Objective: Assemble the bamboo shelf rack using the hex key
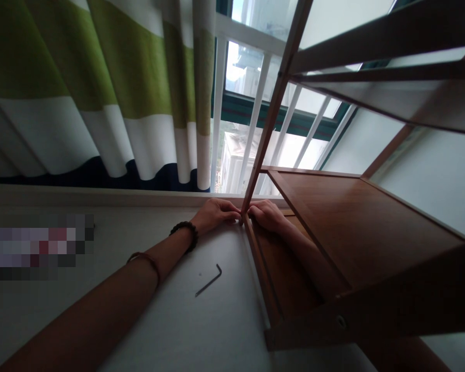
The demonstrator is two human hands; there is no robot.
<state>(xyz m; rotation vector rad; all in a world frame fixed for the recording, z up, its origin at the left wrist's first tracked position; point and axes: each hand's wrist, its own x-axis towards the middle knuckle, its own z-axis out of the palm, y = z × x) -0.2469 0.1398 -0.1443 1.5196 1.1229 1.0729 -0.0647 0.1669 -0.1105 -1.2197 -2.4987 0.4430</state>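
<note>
A brown wooden shelf unit stands on the right. My left hand is at the foot of its far corner post, with thumb and fingers pinched together against the outer side. Anything small between those fingertips is hidden. From inside the unit, above the lowest board, my right hand reaches the same post; its fingers are curled and closed against it. An L-shaped hex key lies on the pale surface near my left forearm, with a tiny pale bit beside it.
Behind the post are white window bars and a low ledge. A green and white curtain hangs at the left. A blurred-out object lies at the left edge. The middle shelf board extends over my right forearm.
</note>
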